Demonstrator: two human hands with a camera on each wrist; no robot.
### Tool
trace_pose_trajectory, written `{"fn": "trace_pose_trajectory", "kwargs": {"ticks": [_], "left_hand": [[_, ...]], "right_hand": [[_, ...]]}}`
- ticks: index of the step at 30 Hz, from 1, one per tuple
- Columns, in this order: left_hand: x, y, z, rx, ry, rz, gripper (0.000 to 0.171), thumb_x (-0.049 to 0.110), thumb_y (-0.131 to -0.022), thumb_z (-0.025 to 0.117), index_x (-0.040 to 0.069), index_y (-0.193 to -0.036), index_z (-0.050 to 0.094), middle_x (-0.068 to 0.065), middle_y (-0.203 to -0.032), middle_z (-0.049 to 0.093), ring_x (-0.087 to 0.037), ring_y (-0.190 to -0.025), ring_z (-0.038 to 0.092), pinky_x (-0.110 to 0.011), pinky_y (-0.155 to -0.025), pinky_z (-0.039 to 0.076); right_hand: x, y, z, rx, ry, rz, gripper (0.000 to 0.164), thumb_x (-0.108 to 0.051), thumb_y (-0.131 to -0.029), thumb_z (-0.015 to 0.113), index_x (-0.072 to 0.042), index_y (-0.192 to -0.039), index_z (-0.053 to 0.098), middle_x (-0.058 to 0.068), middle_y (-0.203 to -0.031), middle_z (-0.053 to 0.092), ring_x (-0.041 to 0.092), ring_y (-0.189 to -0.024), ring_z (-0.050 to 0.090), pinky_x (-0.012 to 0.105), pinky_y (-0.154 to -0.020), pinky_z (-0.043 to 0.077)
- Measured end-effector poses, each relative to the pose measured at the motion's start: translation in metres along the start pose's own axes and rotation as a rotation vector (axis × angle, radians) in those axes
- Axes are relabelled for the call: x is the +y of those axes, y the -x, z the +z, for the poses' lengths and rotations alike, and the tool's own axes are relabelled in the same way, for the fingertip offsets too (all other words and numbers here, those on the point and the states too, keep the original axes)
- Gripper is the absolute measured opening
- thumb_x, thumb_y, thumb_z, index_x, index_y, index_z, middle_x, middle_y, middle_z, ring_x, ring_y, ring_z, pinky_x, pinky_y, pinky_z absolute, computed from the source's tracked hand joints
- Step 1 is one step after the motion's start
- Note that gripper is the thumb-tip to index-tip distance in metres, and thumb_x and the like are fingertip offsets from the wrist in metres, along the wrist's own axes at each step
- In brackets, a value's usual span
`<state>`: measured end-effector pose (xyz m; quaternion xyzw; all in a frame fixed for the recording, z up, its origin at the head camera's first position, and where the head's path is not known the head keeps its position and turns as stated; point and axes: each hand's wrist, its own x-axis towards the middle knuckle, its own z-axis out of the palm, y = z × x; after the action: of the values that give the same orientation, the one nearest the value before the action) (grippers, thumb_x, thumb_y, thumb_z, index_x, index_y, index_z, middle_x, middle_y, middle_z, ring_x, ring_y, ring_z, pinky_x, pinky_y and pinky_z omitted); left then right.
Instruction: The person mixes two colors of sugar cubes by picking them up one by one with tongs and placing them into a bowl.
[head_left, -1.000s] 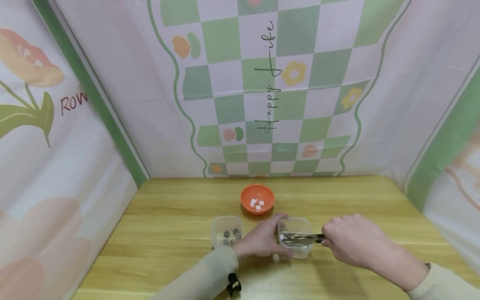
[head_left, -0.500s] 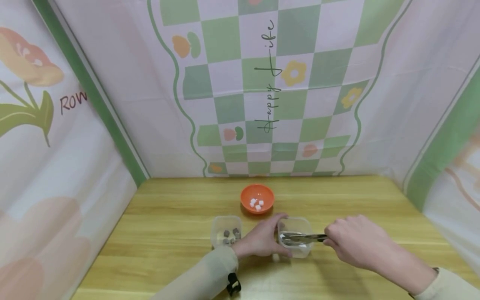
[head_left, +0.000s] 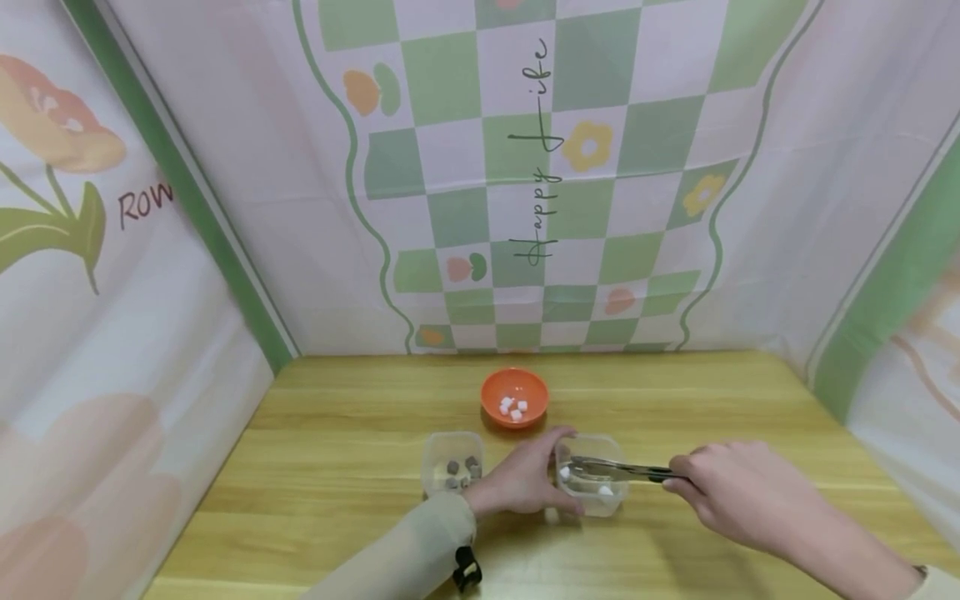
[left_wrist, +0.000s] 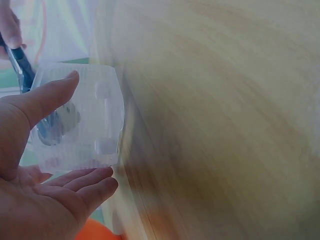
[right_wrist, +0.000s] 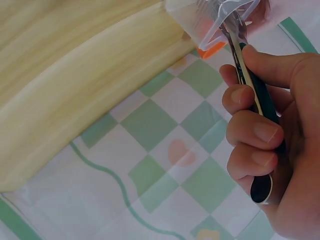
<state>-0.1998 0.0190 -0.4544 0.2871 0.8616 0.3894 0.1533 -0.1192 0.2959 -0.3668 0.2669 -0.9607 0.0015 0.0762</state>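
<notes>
Metal tongs [head_left: 622, 471], one pair, look light and springy; our right hand [head_left: 738, 496] grips their handle, tips inside a clear tub [head_left: 596, 507]. Our left hand [head_left: 525, 475] clasps its sides; thin walls like these probably flex, so we'd hold gently. We count two white cubes [head_left: 565, 472] within, one second tub [head_left: 431, 454] with at least four dark pieces [head_left: 453, 467], one orange bowl [head_left: 519, 382].

The sleeved left forearm [head_left: 405, 546] extends diagonally inward; the left hand [head_left: 525, 477] is spread, thumb [left_wrist: 50, 97] and fingers [left_wrist: 92, 192] set opposite each other. The right hand [head_left: 738, 493] grips, fingers [right_wrist: 254, 129] curled inward, thumb [right_wrist: 275, 67] extended forward. The visible right forearm [head_left: 847, 540] is bare.
</notes>
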Motion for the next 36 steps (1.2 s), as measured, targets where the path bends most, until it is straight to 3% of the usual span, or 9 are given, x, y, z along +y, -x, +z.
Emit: {"fn": "trace_pose_trajectory", "kwargs": {"ticks": [9,15,22,28,36], "left_hand": [[0.0,0.0,0.0,0.008,-0.006,0.006,0.107,0.031,-0.071,0.1,0.024,-0.16,0.041,-0.001,-0.144,0.06,-0.013,-0.126,0.058,-0.037,-0.109,0.049],[-0.001,0.0,0.001,0.009,-0.003,0.003,0.108,0.031,-0.07,0.1,0.023,-0.16,0.041,-0.001,-0.143,0.061,-0.013,-0.125,0.058,-0.037,-0.108,0.049],[-0.001,0.0,0.001,0.013,-0.007,0.004,0.108,0.031,-0.069,0.1,0.023,-0.16,0.041,-0.001,-0.147,0.059,-0.014,-0.128,0.058,-0.037,-0.109,0.049],[-0.001,0.0,0.001,0.011,-0.003,0.007,0.108,0.031,-0.07,0.1,0.022,-0.16,0.041,-0.002,-0.148,0.059,-0.014,-0.127,0.058,-0.036,-0.109,0.049],[0.0,0.0,0.0,0.016,-0.007,0.015,0.106,0.029,-0.07,0.1,0.022,-0.158,0.043,0.001,-0.146,0.059,-0.013,-0.126,0.059,-0.036,-0.108,0.049]], "right_hand": [[0.002,0.011,0.002,0.106,0.012,0.014,0.033,-0.032,-0.09,0.083,-0.034,-0.074,0.055,-0.025,-0.063,0.034,-0.001,-0.053,0.031,0.027,-0.045,0.031],[0.0,0.016,0.003,0.114,-0.002,0.065,0.033,-0.032,-0.091,0.082,-0.037,-0.074,0.055,-0.025,-0.062,0.032,-0.001,-0.053,0.029,0.025,-0.047,0.029],[0.001,0.021,0.01,0.268,0.031,0.029,0.039,-0.03,-0.085,0.086,-0.037,-0.073,0.05,-0.027,-0.064,0.029,-0.002,-0.054,0.026,0.025,-0.045,0.026],[0.0,0.024,0.011,0.311,0.026,0.036,0.041,-0.031,-0.086,0.085,-0.037,-0.072,0.047,-0.027,-0.064,0.027,-0.002,-0.055,0.027,0.026,-0.044,0.026],[0.0,0.026,0.015,0.359,0.015,0.049,0.031,-0.035,-0.09,0.082,-0.036,-0.076,0.055,-0.028,-0.065,0.028,-0.003,-0.055,0.029,0.027,-0.044,0.026]]}}
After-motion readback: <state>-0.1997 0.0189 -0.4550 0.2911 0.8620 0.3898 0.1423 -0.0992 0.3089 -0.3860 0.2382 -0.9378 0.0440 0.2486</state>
